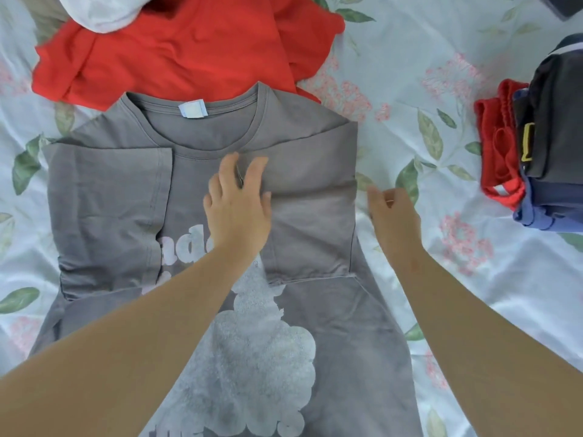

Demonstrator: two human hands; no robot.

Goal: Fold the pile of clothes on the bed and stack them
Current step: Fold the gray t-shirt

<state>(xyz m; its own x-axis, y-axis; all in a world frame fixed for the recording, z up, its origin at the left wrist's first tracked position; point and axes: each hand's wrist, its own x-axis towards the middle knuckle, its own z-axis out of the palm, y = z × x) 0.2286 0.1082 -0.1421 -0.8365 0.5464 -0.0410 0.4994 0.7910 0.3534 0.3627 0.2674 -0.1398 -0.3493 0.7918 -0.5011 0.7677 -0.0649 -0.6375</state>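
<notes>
A grey printed T-shirt (132,190) lies face up on the bed, both sleeves folded inward over its chest. My left hand (238,203) rests flat with spread fingers on the inner edge of the folded right sleeve, near the collar. My right hand (392,209) hovers just off the shirt's right edge over the sheet, fingers loosely curled, holding nothing. A red garment (189,48) lies crumpled beyond the collar, with a white one (104,11) on top of it.
A stack of folded clothes (549,143), dark grey over blue with red pieces at its left, sits at the right edge. The floral bedsheet (426,74) shows between shirt and stack. A dark object (564,6) lies in the top right corner.
</notes>
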